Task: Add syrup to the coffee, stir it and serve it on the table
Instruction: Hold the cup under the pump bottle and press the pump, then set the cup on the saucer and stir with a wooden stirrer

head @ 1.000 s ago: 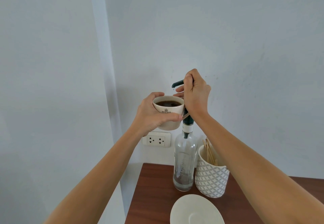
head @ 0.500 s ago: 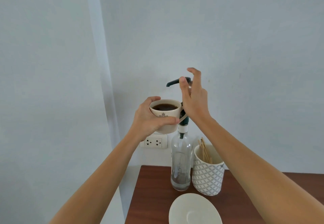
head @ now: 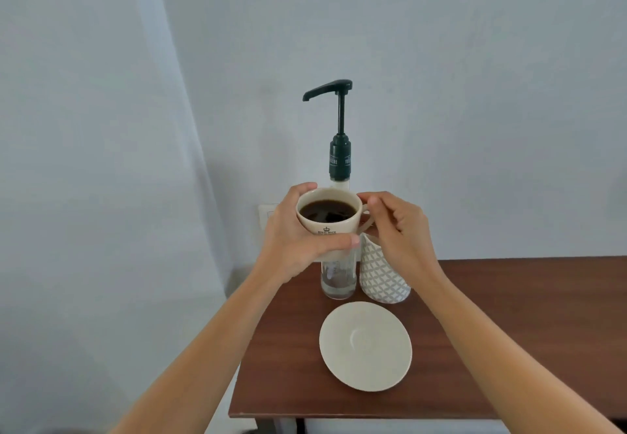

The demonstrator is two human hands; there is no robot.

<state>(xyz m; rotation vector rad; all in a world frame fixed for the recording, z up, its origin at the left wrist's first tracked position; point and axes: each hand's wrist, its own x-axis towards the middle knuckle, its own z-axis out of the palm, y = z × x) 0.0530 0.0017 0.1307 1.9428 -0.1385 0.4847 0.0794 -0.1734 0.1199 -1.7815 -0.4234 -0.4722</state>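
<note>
left hand (head: 298, 243) grips cup (head: 334, 226) of dark coffee | right hand (head: 400, 233) fingers curled at cup handle, grasp unclear | saucer (head: 365, 345) empty, below fingers

Just the one cam here, head-mounted and wide-angle, looking forward and a bit down from the person's own viewpoint. It faces a plain wall (head: 441, 94), with the tabletop (head: 492, 314) low in frame and both forearms reaching in from the bottom, pretty close.

Bare saucer (head: 365, 345) below; syrup bottle (head: 340, 158) (pump raised) blocks behind.
</note>
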